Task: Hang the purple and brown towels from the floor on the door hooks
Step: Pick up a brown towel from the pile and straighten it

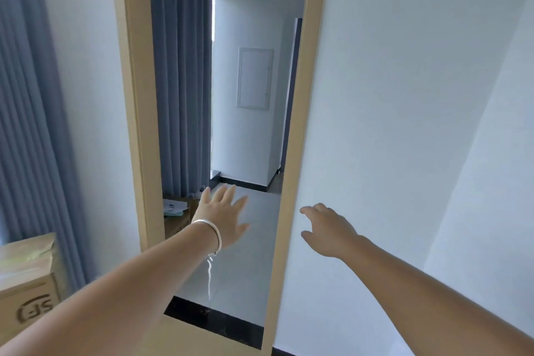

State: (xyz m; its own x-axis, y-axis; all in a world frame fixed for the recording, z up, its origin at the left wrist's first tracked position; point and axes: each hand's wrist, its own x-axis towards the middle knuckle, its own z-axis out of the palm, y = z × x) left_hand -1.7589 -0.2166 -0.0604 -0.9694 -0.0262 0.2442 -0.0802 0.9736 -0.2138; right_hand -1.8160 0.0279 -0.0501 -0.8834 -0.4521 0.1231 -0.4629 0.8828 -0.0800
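Neither towel, the door leaf nor any hook shows in this view. My left hand [224, 215] is stretched forward in the open doorway with its fingers spread, holding nothing; a silver bracelet sits on its wrist. My right hand [326, 228] reaches out in front of the white wall just right of the wooden door frame [291, 182], fingers loosely bent and empty. I cannot tell whether it touches the wall.
Through the doorway lie a grey tiled floor [248, 254], a black threshold strip [213, 319], blue-grey curtains [180, 81] and a white wall panel [254, 78]. A cardboard box [27, 277] stands at the lower left; another box with papers [176, 214] sits behind the left frame.
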